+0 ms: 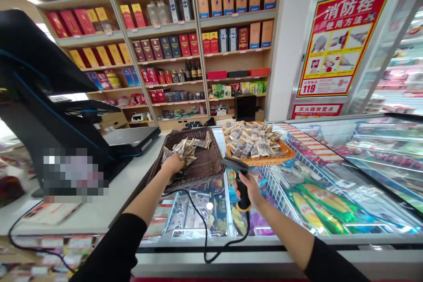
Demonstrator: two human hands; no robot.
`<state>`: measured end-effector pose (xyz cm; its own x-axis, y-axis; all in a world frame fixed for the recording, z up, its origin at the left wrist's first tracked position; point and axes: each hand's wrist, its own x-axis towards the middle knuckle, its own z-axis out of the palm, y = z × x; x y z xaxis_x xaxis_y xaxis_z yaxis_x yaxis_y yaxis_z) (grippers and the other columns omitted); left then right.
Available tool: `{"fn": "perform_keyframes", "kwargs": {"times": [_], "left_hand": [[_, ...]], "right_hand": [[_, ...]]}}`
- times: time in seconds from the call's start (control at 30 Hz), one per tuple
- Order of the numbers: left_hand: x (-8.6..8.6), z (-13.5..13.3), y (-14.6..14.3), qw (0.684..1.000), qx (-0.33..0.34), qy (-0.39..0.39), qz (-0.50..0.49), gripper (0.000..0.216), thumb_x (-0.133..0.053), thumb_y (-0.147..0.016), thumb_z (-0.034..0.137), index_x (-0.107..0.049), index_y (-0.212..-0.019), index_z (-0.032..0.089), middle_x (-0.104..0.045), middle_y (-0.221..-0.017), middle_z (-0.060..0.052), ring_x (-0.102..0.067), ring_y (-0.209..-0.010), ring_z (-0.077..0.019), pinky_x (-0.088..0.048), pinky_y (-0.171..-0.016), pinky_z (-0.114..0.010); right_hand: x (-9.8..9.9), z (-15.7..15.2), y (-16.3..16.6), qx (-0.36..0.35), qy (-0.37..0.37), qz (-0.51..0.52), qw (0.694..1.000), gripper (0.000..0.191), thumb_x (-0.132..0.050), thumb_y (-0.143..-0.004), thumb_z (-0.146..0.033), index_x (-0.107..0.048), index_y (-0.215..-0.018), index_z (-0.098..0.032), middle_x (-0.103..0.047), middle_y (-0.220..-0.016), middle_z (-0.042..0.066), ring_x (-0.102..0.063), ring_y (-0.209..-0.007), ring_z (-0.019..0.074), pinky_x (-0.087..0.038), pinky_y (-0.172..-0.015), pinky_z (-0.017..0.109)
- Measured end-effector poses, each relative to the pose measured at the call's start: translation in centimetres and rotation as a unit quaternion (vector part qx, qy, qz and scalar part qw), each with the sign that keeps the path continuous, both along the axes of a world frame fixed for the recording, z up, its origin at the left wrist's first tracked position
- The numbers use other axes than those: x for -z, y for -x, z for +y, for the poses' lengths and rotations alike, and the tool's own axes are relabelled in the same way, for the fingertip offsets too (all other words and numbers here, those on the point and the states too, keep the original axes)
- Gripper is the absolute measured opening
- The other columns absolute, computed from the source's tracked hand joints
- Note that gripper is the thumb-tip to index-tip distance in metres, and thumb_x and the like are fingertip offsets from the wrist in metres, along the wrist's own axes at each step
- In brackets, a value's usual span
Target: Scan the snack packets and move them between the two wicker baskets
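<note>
My right hand is wrapped round the handle of a black and yellow barcode scanner, held upright above the freezer with its head pointing left. A black cable hangs from its base and loops to the left. My left hand reaches into a dark brown wicker basket, fingers curled onto a bunch of small wrapped snack packets. Its fingertips are partly hidden among them. Right of that basket, an orange wicker basket is heaped with similar small packets.
Both baskets rest on a glass-topped freezer holding bagged goods, including green packs of corn. To the left stand a counter, a scale and a black checkout terminal. Shelves of boxes line the back wall.
</note>
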<state>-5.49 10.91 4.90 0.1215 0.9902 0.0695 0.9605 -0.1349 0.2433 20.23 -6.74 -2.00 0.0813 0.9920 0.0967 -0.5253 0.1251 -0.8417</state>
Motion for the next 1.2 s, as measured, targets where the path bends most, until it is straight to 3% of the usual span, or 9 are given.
{"fn": "perform_keyframes", "kwargs": {"times": [0.13, 0.23, 0.3, 0.43, 0.53, 0.83, 0.93, 1.1, 1.2], "left_hand": [[-1.3, 0.0, -1.3, 0.981, 0.028, -0.004, -0.194, 0.024, -0.053, -0.074, 0.033, -0.065, -0.088, 0.017, -0.068, -0.078, -0.008, -0.062, -0.078, -0.0239, -0.044, -0.067, -0.029], [-2.0, 0.1, -3.2, 0.933, 0.021, 0.037, -0.358, 0.020, -0.057, -0.074, 0.035, -0.065, -0.079, 0.017, -0.063, -0.063, -0.003, -0.059, -0.062, -0.0178, -0.043, -0.056, -0.024], [-2.6, 0.2, -4.8, 0.874, 0.009, 0.070, -0.480, 0.017, -0.061, -0.072, 0.032, -0.065, -0.078, 0.017, -0.064, -0.065, -0.002, -0.058, -0.059, -0.0154, -0.043, -0.054, -0.023], [-3.2, 0.4, -8.9, 0.710, 0.006, 0.151, -0.688, 0.009, -0.065, -0.069, 0.019, -0.062, -0.077, 0.015, -0.066, -0.073, -0.004, -0.061, -0.064, -0.0134, -0.049, -0.060, -0.024], [-2.5, -0.1, -11.9, 0.660, 0.068, 0.194, -0.723, 0.016, -0.066, -0.065, 0.011, -0.061, -0.079, 0.014, -0.067, -0.078, -0.005, -0.063, -0.069, -0.0145, -0.052, -0.066, -0.027], [1.6, -0.6, -14.0, 0.682, 0.143, 0.137, -0.704, 0.031, -0.076, -0.054, 0.028, -0.055, -0.073, 0.016, -0.068, -0.074, -0.002, -0.064, -0.068, -0.0151, -0.051, -0.066, -0.027], [1.6, -0.5, -13.7, 0.691, 0.159, 0.132, -0.693, 0.035, -0.076, -0.055, 0.033, -0.054, -0.075, 0.016, -0.068, -0.075, -0.003, -0.064, -0.070, -0.0157, -0.051, -0.068, -0.028], [1.1, -1.0, -13.8, 0.754, 0.149, 0.100, -0.632, 0.036, -0.073, -0.057, 0.041, -0.053, -0.074, 0.017, -0.067, -0.073, -0.003, -0.064, -0.070, -0.0162, -0.048, -0.060, -0.025], [0.9, -1.3, -13.8, 0.753, 0.151, 0.105, -0.632, 0.037, -0.072, -0.057, 0.042, -0.052, -0.076, 0.016, -0.067, -0.076, -0.004, -0.064, -0.071, -0.0164, -0.049, -0.062, -0.026]], "right_hand": [[0.1, 0.1, -0.1, -0.005, 0.003, -0.002, 1.000, 0.037, -0.063, -0.072, -0.051, -0.049, -0.084, -0.019, -0.055, -0.053, -0.004, -0.044, -0.033, 0.0084, -0.033, -0.031, 0.019], [-0.1, 0.0, -0.1, -0.003, 0.007, -0.006, 1.000, 0.037, -0.063, -0.072, -0.051, -0.049, -0.083, -0.018, -0.055, -0.053, -0.004, -0.044, -0.034, 0.0084, -0.034, -0.032, 0.020], [-0.3, -0.1, -0.2, 0.002, 0.010, -0.009, 1.000, 0.037, -0.062, -0.072, -0.050, -0.050, -0.085, -0.018, -0.055, -0.053, -0.003, -0.045, -0.035, 0.0085, -0.035, -0.033, 0.020], [-0.7, 0.1, -0.7, 0.031, -0.021, -0.021, 0.999, 0.036, -0.061, -0.074, -0.050, -0.051, -0.085, -0.016, -0.054, -0.054, -0.003, -0.044, -0.035, 0.0080, -0.033, -0.032, 0.020], [-0.8, 0.3, -1.7, 0.070, -0.060, -0.058, 0.994, 0.034, -0.060, -0.075, -0.050, -0.050, -0.078, -0.017, -0.054, -0.054, -0.003, -0.044, -0.035, 0.0079, -0.033, -0.033, 0.020], [-2.2, -0.3, -3.4, 0.140, -0.073, -0.305, 0.939, 0.033, -0.053, -0.080, -0.048, -0.049, -0.064, -0.019, -0.047, -0.042, -0.004, -0.044, -0.034, 0.0104, -0.036, -0.037, 0.023], [-2.7, -0.6, -2.9, 0.160, -0.092, -0.347, 0.919, 0.030, -0.053, -0.080, -0.043, -0.051, -0.062, -0.019, -0.048, -0.040, -0.003, -0.045, -0.035, 0.0113, -0.036, -0.039, 0.024], [-2.8, -0.9, -2.7, 0.182, -0.096, -0.332, 0.921, 0.024, -0.059, -0.077, -0.039, -0.054, -0.063, -0.020, -0.050, -0.039, -0.003, -0.045, -0.034, 0.0130, -0.034, -0.040, 0.025], [-2.8, -0.9, -2.8, 0.180, -0.096, -0.325, 0.924, 0.023, -0.059, -0.077, -0.039, -0.055, -0.064, -0.020, -0.050, -0.039, -0.003, -0.046, -0.034, 0.0134, -0.034, -0.039, 0.025]]}}
